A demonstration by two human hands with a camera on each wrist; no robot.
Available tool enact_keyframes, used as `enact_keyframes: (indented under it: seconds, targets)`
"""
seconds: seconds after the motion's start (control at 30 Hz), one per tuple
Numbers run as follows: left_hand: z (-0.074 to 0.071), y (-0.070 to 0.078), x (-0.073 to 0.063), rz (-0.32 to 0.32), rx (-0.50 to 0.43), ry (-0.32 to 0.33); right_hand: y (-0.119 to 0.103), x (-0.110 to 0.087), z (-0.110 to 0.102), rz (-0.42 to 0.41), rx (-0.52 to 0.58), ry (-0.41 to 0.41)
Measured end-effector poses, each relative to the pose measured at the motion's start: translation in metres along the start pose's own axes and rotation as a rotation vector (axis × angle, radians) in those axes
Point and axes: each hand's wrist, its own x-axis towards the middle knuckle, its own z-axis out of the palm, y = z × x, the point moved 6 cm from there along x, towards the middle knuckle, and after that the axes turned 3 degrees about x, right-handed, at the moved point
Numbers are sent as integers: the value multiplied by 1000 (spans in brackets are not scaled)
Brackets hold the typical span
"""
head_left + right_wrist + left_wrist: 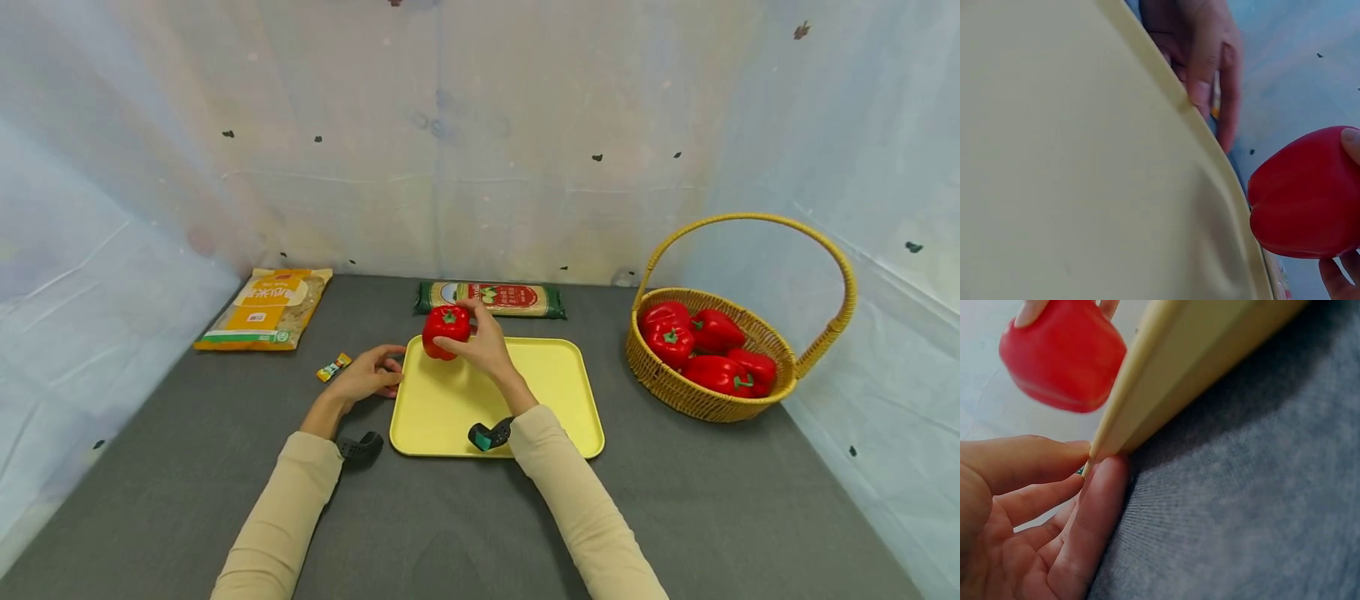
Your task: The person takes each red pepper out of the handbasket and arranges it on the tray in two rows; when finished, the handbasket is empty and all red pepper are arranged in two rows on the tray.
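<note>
My right hand [486, 343] grips a red bell pepper [442, 332] by its sides, green stem upward, over the far left corner of a yellow tray [525, 392]. In the right wrist view the pepper [1304, 197] hangs above the rim, apart from the tray's surface. At the tray's left edge is my left hand [367, 375]; in the left wrist view its thumb and fingers [1029, 465] pinch the rim. A small yellow-orange wrapped snack [333, 367] lies just left of that hand.
At the right stands a wicker basket [675, 392] with a tall arched handle, holding several red bell peppers [708, 379]. A green pasta package [517, 300] lies behind the tray. A yellow food bag [262, 312] rests at the back left, near the curtain walls.
</note>
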Motion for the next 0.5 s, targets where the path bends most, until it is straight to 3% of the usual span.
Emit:
enact_keyframes:
  seconds: [0.2,0.5]
  targets:
    - [1,0,0,4,-3,0,2,3,14,-19,-37,16]
    - [0,-1,0,-4,3,1,4,4,22,-18,-76,-35]
